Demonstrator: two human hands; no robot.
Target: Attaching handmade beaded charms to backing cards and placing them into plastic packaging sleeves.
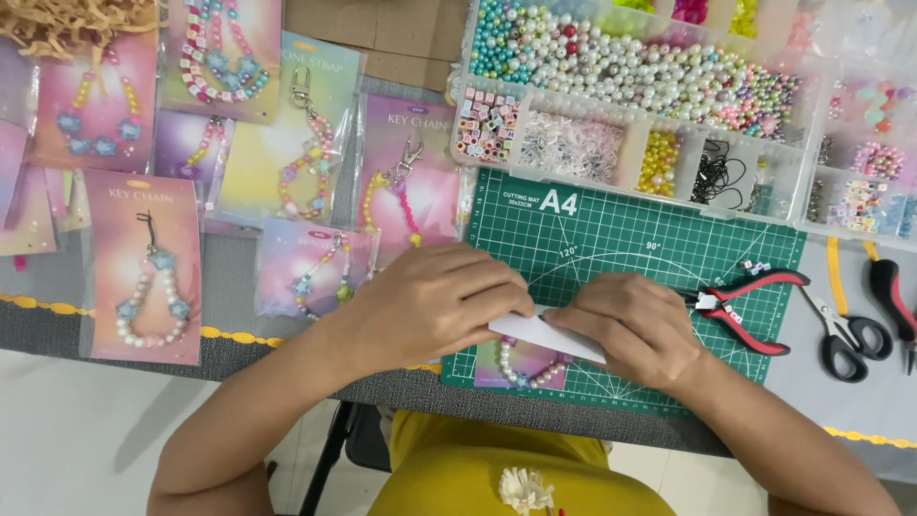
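Green mat [659,250]: rubbery cutting surface with a printed grid, lying flat under both hands as work base.
Left hand [435,301]: fingers curled, pinching the left end of the white card [546,334].
Right hand [635,325]: fingers bent, pressing the card's right end.
Card: stiff, smooth, low over the mat's front part, covering a pearl bracelet [527,371].
Pliers [740,306]: red handles, just right.
Bead box [630,96]: clear plastic, glossy round beads sorted by compartment.
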